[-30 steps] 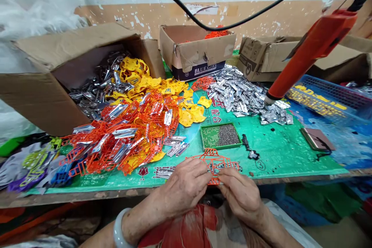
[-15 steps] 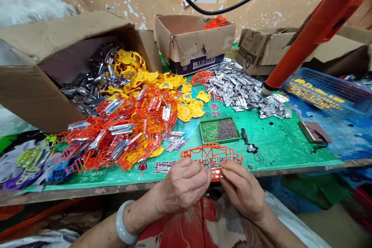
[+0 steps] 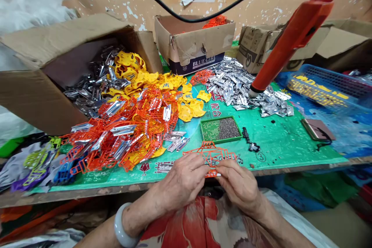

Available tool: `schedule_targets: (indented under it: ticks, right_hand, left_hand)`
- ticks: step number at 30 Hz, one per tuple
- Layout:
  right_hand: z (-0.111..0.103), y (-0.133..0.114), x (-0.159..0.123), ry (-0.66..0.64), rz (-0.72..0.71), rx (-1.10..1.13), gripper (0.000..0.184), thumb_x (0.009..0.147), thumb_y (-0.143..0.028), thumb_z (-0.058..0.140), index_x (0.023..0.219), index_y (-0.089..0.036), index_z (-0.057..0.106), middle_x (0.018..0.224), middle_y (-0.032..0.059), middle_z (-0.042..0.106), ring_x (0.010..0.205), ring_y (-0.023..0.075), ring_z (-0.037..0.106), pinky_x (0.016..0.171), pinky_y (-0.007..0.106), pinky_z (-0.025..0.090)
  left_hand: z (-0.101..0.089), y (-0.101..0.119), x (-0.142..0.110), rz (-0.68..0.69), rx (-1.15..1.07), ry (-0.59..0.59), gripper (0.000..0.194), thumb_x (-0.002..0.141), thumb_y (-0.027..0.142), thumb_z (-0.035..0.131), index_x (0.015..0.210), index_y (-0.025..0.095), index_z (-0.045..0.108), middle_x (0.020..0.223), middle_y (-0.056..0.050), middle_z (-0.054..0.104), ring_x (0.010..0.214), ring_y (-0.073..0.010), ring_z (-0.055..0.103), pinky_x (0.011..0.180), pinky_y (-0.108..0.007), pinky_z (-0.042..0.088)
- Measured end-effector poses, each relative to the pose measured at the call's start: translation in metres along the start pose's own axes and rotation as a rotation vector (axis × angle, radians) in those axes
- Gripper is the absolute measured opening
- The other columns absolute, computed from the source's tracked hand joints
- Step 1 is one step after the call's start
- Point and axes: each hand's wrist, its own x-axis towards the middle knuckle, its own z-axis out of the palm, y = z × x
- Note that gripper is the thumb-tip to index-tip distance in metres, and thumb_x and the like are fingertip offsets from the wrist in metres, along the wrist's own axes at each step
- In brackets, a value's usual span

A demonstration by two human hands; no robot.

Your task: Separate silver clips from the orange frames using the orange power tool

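An orange openwork plastic frame (image 3: 209, 148) is held at the table's front edge, between my two hands. My left hand (image 3: 186, 174), with a pale bangle at its wrist, is closed on the frame's left part. My right hand (image 3: 240, 184) pinches its right part. A small white or silvery bit shows beside my right fingertips; its kind is unclear. Just beyond the frame lies a green tray (image 3: 207, 131) with many tiny dark metal pieces, probably screws (image 3: 228, 128). Beside it is a small black part (image 3: 250, 139).
On the left are piled orange frames (image 3: 116, 135), yellow plastic pieces (image 3: 139, 73) and silvery parts, spilling from a cardboard box (image 3: 23, 97). A red electric screwdriver (image 3: 290, 42) hangs over a silvery heap (image 3: 232, 85). A blue basket (image 3: 328, 85) and a notebook (image 3: 316, 130) lie right.
The orange frame has tilted and drawn slightly nearer between my hands, which are both still gripping it. The hanging screwdriver has swung to the left.
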Motion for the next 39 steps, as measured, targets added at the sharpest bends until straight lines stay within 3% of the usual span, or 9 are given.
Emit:
schedule_targets:
  ticks: [5, 11, 14, 19, 24, 28, 32, 39]
  right_hand:
    - [-0.001, -0.003, -0.001, 0.027, 0.017, 0.005, 0.014, 0.086, -0.01, 0.052, 0.096, -0.013, 0.06, 0.084, 0.0088, 0.069, 0.08, 0.0147, 0.066, 0.064, 0.022, 0.054]
    - [-0.001, -0.006, -0.005, 0.161, 0.035, -0.043, 0.017, 0.083, -0.012, 0.058, 0.099, -0.015, 0.058, 0.088, 0.0088, 0.07, 0.084, 0.0151, 0.067, 0.072, 0.025, 0.055]
    - [-0.002, -0.006, -0.006, 0.207, 0.032, -0.14, 0.019, 0.079, -0.016, 0.064, 0.098, -0.016, 0.06, 0.091, 0.0086, 0.069, 0.084, 0.0155, 0.066, 0.071, 0.024, 0.054]
    - [-0.008, -0.004, -0.006, 0.197, -0.012, -0.25, 0.015, 0.075, -0.02, 0.069, 0.089, -0.02, 0.064, 0.088, 0.0063, 0.065, 0.067, 0.0122, 0.057, 0.061, 0.027, 0.048]
    - [-0.011, -0.004, -0.008, 0.255, -0.012, -0.344, 0.019, 0.069, -0.027, 0.075, 0.086, -0.025, 0.065, 0.086, 0.0043, 0.062, 0.088, 0.0198, 0.05, 0.081, 0.04, 0.044]
    - [-0.009, -0.004, -0.009, 0.222, 0.036, -0.293, 0.014, 0.071, -0.025, 0.074, 0.08, -0.03, 0.065, 0.088, 0.0019, 0.06, 0.098, 0.0223, 0.045, 0.092, 0.047, 0.039]
    - [-0.008, -0.005, -0.009, 0.212, 0.057, -0.216, 0.016, 0.072, -0.016, 0.071, 0.077, -0.03, 0.064, 0.09, 0.0007, 0.061, 0.101, 0.022, 0.046, 0.094, 0.047, 0.039]
    - [-0.007, -0.006, -0.009, 0.254, 0.07, -0.155, 0.014, 0.072, -0.017, 0.071, 0.077, -0.028, 0.065, 0.091, 0.0002, 0.061, 0.102, 0.0209, 0.047, 0.094, 0.046, 0.038]
  left_hand:
    - [0.002, -0.003, -0.001, 0.045, -0.02, -0.003, 0.024, 0.087, 0.008, 0.043, 0.104, 0.013, 0.059, 0.075, -0.005, 0.056, 0.074, -0.0181, 0.05, 0.064, -0.031, 0.041]
    - [0.006, -0.009, -0.007, 0.091, -0.009, -0.016, 0.03, 0.087, 0.008, 0.043, 0.114, 0.015, 0.054, 0.074, -0.003, 0.056, 0.07, -0.0163, 0.048, 0.059, -0.03, 0.038]
    - [0.003, -0.008, -0.006, 0.1, 0.009, -0.04, 0.029, 0.088, 0.009, 0.042, 0.113, 0.016, 0.055, 0.073, -0.002, 0.055, 0.068, -0.0159, 0.048, 0.058, -0.029, 0.038]
    - [-0.002, -0.007, -0.002, 0.158, -0.022, -0.016, 0.027, 0.087, 0.008, 0.044, 0.112, 0.013, 0.054, 0.073, -0.004, 0.056, 0.068, -0.0162, 0.046, 0.057, -0.03, 0.038]
    - [-0.002, -0.006, -0.003, 0.149, 0.0, -0.076, 0.028, 0.087, 0.007, 0.046, 0.113, 0.014, 0.054, 0.074, -0.003, 0.058, 0.067, -0.0157, 0.044, 0.057, -0.03, 0.036]
    - [-0.001, -0.006, -0.003, 0.166, 0.029, -0.046, 0.027, 0.087, 0.008, 0.047, 0.114, 0.013, 0.052, 0.076, -0.004, 0.059, 0.068, -0.0152, 0.046, 0.058, -0.029, 0.038]
    - [-0.001, -0.005, -0.001, 0.181, 0.036, -0.013, 0.027, 0.087, 0.008, 0.049, 0.113, 0.013, 0.052, 0.078, -0.004, 0.06, 0.07, -0.0153, 0.047, 0.059, -0.029, 0.039]
    - [-0.005, -0.004, 0.004, 0.191, 0.035, -0.036, 0.023, 0.088, 0.007, 0.047, 0.108, 0.013, 0.055, 0.073, -0.003, 0.059, 0.066, -0.0144, 0.046, 0.057, -0.028, 0.037]
